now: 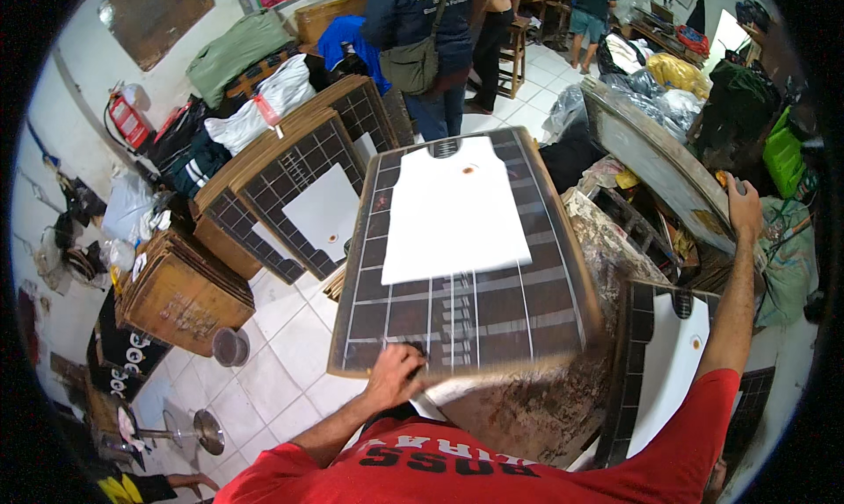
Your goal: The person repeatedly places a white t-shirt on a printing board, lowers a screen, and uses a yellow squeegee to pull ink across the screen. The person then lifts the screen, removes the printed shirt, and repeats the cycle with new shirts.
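Observation:
In front of me a dark board (413,328) with white grid lines and a wooden edge tilts over the work surface. On it lies a white cut shirt panel (453,214) with a small brownish print below the neckline. My left hand (396,375) is closed on the board's near edge, and the board's lower right corner looks blurred. Far to the right, my right hand (745,207) grips the outer end of a large grey framed panel (655,148), which stands tilted; its fingers are partly hidden. Beside my right arm another gridded board (626,363) bears a white shirt panel (668,355).
More gridded boards (264,174) with white pieces lean at the left. Brown boards (180,284) are stacked near a bucket (230,347). A person with a shoulder bag (410,67) stands beyond my board. Another person's hand (192,482) shows at lower left. Bags (677,75) pile up at the right.

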The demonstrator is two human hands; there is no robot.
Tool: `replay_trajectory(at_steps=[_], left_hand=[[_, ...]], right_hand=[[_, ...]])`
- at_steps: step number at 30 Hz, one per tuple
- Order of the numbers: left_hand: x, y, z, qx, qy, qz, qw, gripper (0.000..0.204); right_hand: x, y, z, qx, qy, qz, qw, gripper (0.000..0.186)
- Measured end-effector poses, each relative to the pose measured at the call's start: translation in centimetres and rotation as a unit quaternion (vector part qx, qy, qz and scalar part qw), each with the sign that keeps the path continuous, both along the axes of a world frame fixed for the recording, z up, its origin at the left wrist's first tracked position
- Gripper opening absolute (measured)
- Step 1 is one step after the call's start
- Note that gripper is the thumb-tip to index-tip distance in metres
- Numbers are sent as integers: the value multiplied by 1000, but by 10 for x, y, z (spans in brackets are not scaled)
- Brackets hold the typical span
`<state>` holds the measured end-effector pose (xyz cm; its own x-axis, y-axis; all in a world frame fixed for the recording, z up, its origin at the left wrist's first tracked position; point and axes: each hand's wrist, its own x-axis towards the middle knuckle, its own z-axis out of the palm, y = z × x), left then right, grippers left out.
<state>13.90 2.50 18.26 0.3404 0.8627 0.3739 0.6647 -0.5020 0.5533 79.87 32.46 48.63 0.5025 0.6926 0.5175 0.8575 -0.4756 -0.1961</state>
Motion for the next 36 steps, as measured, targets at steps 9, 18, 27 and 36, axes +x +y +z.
replay_trajectory(at_steps=[9,18,27,36], left_hand=[[-110,-8,-125,-336,-127,542,760,69],[-145,110,-39,-206,60,485,848,65],[-52,160,-75,-320,88,125,935,71],[-8,134,-86,-367,94,35,925,65]], right_hand=[[6,4,-14,-28,9,-23,999,77],[-12,-18,-35,24,15,-44,999,82],[-31,-36,-57,41,-71,-33,996,77],[-51,-17,-12,91,7,18,996,55]])
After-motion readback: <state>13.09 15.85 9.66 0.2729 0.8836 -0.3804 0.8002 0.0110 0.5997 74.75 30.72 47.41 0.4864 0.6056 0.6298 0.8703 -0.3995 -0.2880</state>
